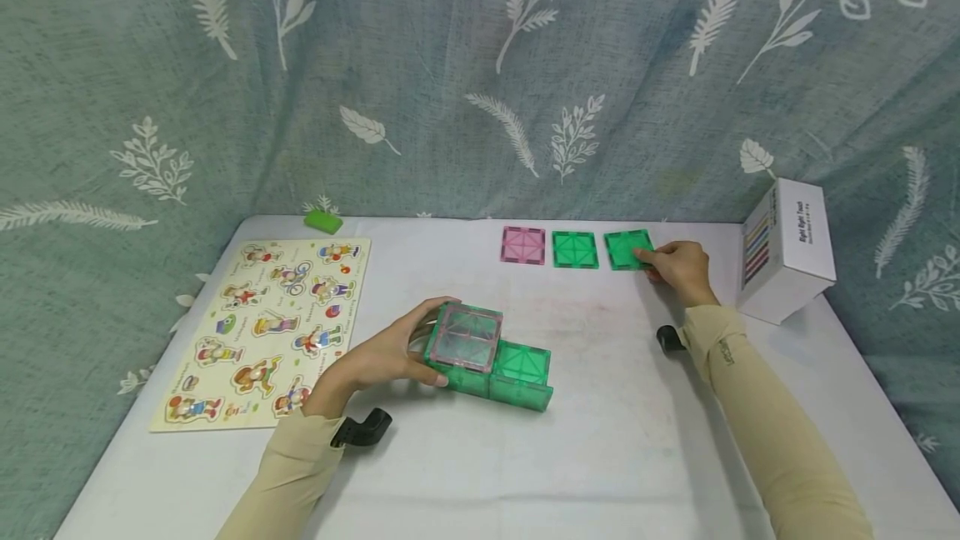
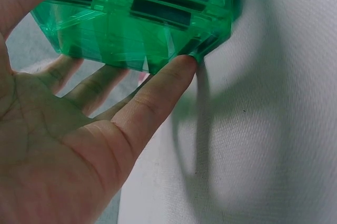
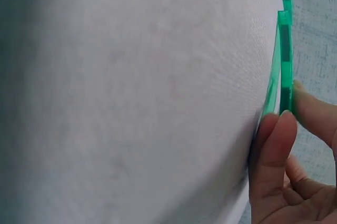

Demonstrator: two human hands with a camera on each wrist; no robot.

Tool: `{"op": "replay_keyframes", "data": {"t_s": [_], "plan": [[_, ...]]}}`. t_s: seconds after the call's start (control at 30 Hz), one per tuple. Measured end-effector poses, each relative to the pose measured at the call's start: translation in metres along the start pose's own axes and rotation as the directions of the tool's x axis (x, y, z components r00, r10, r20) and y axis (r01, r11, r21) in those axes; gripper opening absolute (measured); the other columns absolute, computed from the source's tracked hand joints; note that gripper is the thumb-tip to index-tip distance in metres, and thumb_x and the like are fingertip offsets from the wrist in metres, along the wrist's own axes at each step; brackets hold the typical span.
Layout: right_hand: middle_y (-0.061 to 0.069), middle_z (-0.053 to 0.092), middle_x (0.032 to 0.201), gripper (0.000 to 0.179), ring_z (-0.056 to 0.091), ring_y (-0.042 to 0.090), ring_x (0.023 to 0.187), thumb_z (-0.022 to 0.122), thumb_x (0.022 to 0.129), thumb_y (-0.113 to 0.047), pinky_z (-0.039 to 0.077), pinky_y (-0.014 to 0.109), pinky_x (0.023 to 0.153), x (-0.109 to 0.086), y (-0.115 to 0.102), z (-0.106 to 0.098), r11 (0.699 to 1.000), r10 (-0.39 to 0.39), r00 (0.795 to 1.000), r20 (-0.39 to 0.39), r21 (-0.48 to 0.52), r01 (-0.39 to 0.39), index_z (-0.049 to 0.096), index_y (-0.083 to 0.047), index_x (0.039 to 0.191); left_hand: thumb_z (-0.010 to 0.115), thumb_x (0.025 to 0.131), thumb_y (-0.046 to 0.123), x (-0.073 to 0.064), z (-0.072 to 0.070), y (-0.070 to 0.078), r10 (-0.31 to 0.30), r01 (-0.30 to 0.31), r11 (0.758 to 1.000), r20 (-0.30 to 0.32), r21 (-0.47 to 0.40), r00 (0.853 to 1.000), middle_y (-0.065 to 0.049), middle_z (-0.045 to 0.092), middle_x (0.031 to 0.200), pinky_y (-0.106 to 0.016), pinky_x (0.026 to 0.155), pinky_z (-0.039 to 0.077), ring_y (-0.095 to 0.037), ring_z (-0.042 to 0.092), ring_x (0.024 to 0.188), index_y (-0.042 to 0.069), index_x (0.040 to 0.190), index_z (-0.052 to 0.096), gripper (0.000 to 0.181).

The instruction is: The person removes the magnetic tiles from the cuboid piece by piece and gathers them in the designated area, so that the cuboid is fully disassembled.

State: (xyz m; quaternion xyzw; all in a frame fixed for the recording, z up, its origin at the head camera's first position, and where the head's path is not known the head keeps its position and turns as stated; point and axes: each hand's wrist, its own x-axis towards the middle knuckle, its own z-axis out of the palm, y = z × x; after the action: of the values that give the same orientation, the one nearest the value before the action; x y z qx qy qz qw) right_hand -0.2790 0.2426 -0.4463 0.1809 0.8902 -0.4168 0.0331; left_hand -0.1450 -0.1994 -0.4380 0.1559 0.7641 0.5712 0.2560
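Left hand [image 1: 386, 354] steadies the block [image 1: 483, 357]; right hand [image 1: 684, 269] pinches a tile [image 1: 621, 248].

The block, pink-topped with a lower bay toward 4 o'clock, sits mid-table [image 1: 585, 440], thumb and fingers gripping its 9 o'clock side. The pinched tile, at 2 o'clock, seems tipped off the cloth. The step looks like fetching a piece; the next move likely calls for a clean lift, block held firm. A second green tile [image 1: 575, 249] and pink tile [image 1: 522, 246] lie toward 1, the board [image 1: 251, 350] at 9, the box [image 1: 787, 248] between 2 and 3.
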Motion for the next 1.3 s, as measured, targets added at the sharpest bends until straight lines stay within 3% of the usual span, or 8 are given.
{"op": "replay_keyframes", "data": {"t_s": [0.1, 0.3, 0.5, 0.77, 0.93, 1.1, 1.3], "plan": [[-0.005, 0.064, 0.063, 0.049, 0.061, 0.012, 0.063, 0.074, 0.089, -0.042, 0.049, 0.028, 0.067, -0.0003, -0.0012, 0.0018, 0.998, -0.008, 1.000, -0.029, -0.063, 0.006, 0.071, 0.002, 0.110, 0.090, 0.069, 0.007, -0.0006, -0.0002, 0.0002, 0.001, -0.001, 1.000, -0.003, 0.008, 1.000, -0.007, 0.039, 0.157, -0.050, 0.113, 0.044, -0.031, 0.030, 0.151, 0.031, 0.154, 0.028, 0.108], [0.007, 0.065, 0.081, 0.052, 0.057, 0.028, 0.088, 0.071, 0.091, -0.044, 0.050, 0.041, 0.081, 0.0007, -0.0013, 0.0021, 0.991, -0.008, 0.999, -0.034, -0.133, 0.003, 0.070, 0.004, 0.108, 0.090, 0.069, 0.006, -0.0006, -0.0002, -0.0007, 0.005, -0.005, 1.000, 0.007, -0.011, 1.000, -0.007, 0.039, 0.156, -0.048, 0.112, 0.045, -0.032, 0.031, 0.150, 0.031, 0.154, 0.028, 0.108], [0.005, 0.064, 0.073, 0.054, 0.059, 0.029, 0.083, 0.068, 0.093, -0.045, 0.052, 0.048, 0.087, 0.0017, -0.0026, 0.0000, 0.988, -0.010, 1.000, 0.011, -0.155, 0.011, 0.069, 0.007, 0.109, 0.089, 0.069, 0.005, -0.0006, 0.0001, -0.0010, 0.010, -0.010, 1.000, 0.010, -0.021, 1.000, -0.008, 0.038, 0.157, -0.048, 0.111, 0.047, -0.032, 0.031, 0.149, 0.030, 0.154, 0.028, 0.108], [0.023, 0.064, 0.109, 0.057, 0.058, 0.033, 0.095, 0.067, 0.093, -0.046, 0.052, 0.049, 0.087, 0.0016, -0.0037, 0.0006, 0.985, 0.006, 0.999, 0.036, -0.174, 0.001, 0.067, 0.007, 0.112, 0.091, 0.068, 0.007, -0.0027, 0.0012, -0.0005, -0.008, 0.008, 1.000, -0.008, 0.006, 1.000, -0.008, 0.037, 0.158, -0.051, 0.112, 0.045, -0.033, 0.029, 0.151, 0.031, 0.154, 0.028, 0.109], [0.019, 0.067, 0.097, 0.056, 0.059, 0.031, 0.089, 0.068, 0.092, -0.046, 0.053, 0.049, 0.087, 0.0022, -0.0026, 0.0012, 0.986, -0.004, 1.000, 0.021, -0.169, 0.008, 0.069, 0.008, 0.109, 0.091, 0.068, 0.007, -0.0030, 0.0014, -0.0005, 0.000, 0.000, 1.000, -0.004, 0.004, 1.000, -0.008, 0.037, 0.157, -0.049, 0.111, 0.046, -0.033, 0.030, 0.150, 0.031, 0.154, 0.028, 0.109], [0.010, 0.066, 0.073, 0.050, 0.060, 0.038, 0.096, 0.070, 0.092, -0.042, 0.052, 0.052, 0.089, 0.0015, -0.0025, 0.0017, 0.985, -0.043, 0.999, -0.010, -0.168, 0.040, 0.073, 0.007, 0.093, 0.091, 0.068, 0.007, -0.0030, 0.0014, -0.0005, 0.007, -0.007, 1.000, -0.003, 0.002, 1.000, -0.008, 0.038, 0.157, -0.049, 0.111, 0.046, -0.033, 0.031, 0.150, 0.031, 0.154, 0.028, 0.109], [0.009, 0.066, 0.067, 0.049, 0.060, 0.038, 0.093, 0.070, 0.092, -0.042, 0.052, 0.047, 0.079, 0.0031, -0.0003, 0.0031, 0.980, -0.068, 0.998, -0.017, -0.186, 0.064, 0.073, 0.007, 0.092, 0.091, 0.068, 0.008, -0.0040, 0.0023, -0.0006, 0.005, -0.005, 1.000, -0.016, 0.016, 1.000, -0.008, 0.038, 0.157, -0.052, 0.115, 0.040, -0.033, 0.029, 0.151, 0.031, 0.154, 0.029, 0.109]]}}
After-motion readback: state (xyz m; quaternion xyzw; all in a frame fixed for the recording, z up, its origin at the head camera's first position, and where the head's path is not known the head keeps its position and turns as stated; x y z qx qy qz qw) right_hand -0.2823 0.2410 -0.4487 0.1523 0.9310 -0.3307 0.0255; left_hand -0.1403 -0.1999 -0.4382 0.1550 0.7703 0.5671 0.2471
